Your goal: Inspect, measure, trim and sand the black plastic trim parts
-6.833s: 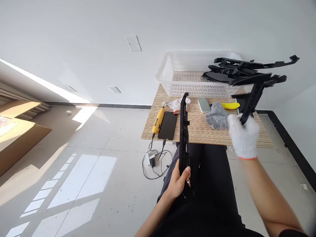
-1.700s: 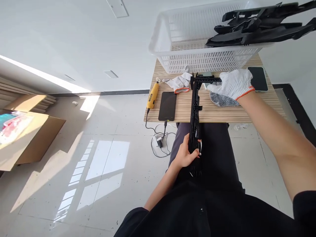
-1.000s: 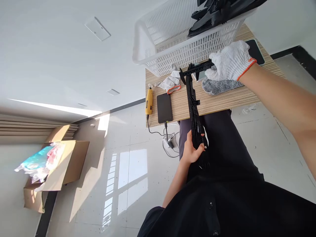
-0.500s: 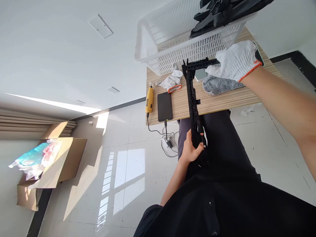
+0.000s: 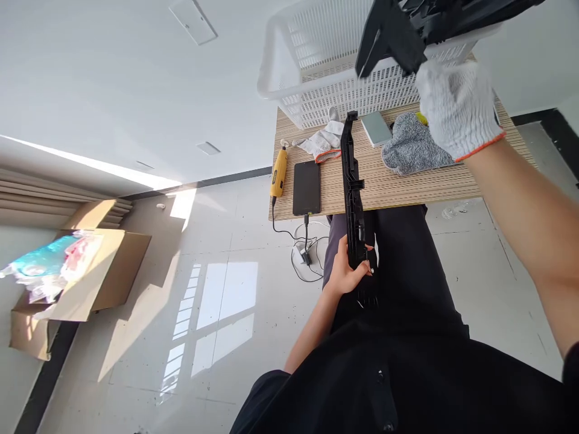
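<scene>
My left hand [image 5: 346, 270], bare, is closed around the lower end of a long narrow black plastic part [image 5: 353, 187]. The part stands lengthwise over my lap, its far end above the table. My right hand [image 5: 461, 105], in a white knit glove with an orange cuff, is raised by the basket. It is closed on the black caliper [image 5: 391, 39], which is blurred and held in front of the basket rim, apart from the plastic part. The glove hides where the fingers meet the caliper.
A white plastic basket [image 5: 312, 90] with black parts [image 5: 470, 21] stands at the table's back. On the table [image 5: 398, 193] lie a yellow corded tool [image 5: 279, 172], a dark phone-like device [image 5: 306, 188], a white glove [image 5: 323, 143], a grey-green box [image 5: 376, 128] and a grey fuzzy cloth [image 5: 414, 147].
My right hand has lifted the caliper off the far end of the black part, up and toward the basket. My left hand keeps its hold. The view has shifted slightly.
</scene>
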{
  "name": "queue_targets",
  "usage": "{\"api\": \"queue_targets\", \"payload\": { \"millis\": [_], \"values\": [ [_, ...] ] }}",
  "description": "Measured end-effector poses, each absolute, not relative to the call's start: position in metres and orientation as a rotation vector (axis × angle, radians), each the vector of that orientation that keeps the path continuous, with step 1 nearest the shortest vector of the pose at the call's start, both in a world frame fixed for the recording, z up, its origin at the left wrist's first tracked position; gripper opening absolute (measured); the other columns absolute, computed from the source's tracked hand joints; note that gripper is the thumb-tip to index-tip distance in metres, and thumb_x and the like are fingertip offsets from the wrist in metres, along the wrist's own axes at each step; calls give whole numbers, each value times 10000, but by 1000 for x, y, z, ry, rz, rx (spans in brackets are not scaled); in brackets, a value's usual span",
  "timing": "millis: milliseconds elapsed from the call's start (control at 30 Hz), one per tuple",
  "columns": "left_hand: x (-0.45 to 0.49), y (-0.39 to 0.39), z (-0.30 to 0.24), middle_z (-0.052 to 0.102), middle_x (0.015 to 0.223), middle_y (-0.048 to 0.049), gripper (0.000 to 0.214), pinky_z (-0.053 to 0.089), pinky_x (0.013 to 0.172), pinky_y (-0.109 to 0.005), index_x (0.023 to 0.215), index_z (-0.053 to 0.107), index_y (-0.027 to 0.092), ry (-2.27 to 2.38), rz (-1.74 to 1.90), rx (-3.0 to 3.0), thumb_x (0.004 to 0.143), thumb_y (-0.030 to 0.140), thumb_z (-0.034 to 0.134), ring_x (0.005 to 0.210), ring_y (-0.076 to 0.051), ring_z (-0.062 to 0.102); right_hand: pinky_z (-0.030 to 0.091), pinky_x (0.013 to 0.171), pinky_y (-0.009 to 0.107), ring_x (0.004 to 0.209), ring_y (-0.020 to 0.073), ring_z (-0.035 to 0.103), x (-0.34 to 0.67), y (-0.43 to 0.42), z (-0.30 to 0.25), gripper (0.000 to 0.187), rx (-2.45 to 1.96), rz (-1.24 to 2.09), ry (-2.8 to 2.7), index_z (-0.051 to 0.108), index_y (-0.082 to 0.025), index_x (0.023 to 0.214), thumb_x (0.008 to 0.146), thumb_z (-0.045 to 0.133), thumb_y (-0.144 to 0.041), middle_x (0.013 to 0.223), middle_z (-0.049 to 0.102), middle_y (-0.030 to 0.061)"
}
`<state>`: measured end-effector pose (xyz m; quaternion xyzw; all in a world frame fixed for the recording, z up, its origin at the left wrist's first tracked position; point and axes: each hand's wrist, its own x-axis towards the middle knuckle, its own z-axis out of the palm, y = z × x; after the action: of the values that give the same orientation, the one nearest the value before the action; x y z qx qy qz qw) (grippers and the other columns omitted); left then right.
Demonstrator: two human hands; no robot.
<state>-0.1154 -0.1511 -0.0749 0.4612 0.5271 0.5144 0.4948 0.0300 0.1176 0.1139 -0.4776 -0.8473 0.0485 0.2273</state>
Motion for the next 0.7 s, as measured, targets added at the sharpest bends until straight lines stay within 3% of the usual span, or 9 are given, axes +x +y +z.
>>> {"api": "queue_targets", "payload": {
  "millis": [133,267,433,600,700],
  "values": [
    [-115,-150,-74,688,1192,-80,595,609,609,-308,1347,304,249,1324,1229,1124,844,250,622,579,-101,666,318,627,383,750,311,634,36,103,99,885,-1335,-380,-2546,747,-136,919,877,200,-831,658,612,125],
    [-114,-148,-68,712,1136,-64,616,613,695,-332,1367,334,234,1356,1198,1223,823,180,618,703,-149,711,283,586,356,668,293,625,40,100,77,821,-1394,-509,-2505,745,-155,929,792,337,-853,618,617,109],
    [-113,-144,-52,716,1142,-63,659,587,896,-406,1390,365,211,1416,1170,1376,789,151,629,970,-229,717,219,560,329,621,237,601,41,106,71,736,-1397,-474,-2521,727,-149,733,765,449,-830,591,621,102],
    [-103,-140,-40,707,1205,-86,629,556,968,-443,1447,347,210,1518,1097,1279,866,212,588,1063,-266,707,210,562,319,617,199,608,37,90,60,687,-1378,-298,-2566,732,-135,782,860,465,-764,619,653,112],
    [-93,-132,-35,708,1216,-102,660,554,971,-456,1498,303,201,1548,1040,1216,904,276,581,1081,-283,704,270,561,297,629,195,637,28,65,41,635,-1210,-22,-2627,725,-166,895,862,497,-757,696,705,77]
  ]
}}
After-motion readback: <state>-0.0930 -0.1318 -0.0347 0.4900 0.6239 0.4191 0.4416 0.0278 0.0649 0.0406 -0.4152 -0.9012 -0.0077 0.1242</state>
